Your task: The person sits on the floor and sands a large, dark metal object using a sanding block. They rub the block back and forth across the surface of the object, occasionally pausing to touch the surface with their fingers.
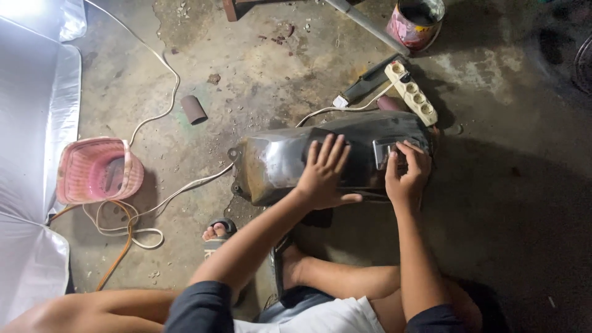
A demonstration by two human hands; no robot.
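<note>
A dark, dull metal tank-shaped shell (274, 160) lies on the concrete floor in front of me. My left hand (324, 172) rests flat on its top, fingers spread, holding nothing. My right hand (407, 172) is curled near the shell's right end, pressing a small grey sheet, likely sandpaper (385, 151), against the surface. My legs and a sandalled foot (217, 233) sit just below the shell.
A white power strip (412, 92) with its cable (157, 206) lies behind the shell. A pink basket (95, 169) stands at left beside a silvery sheet (31, 123). A paint can (415, 23), a brown roll (193, 109) and an orange cord (123, 246) lie around.
</note>
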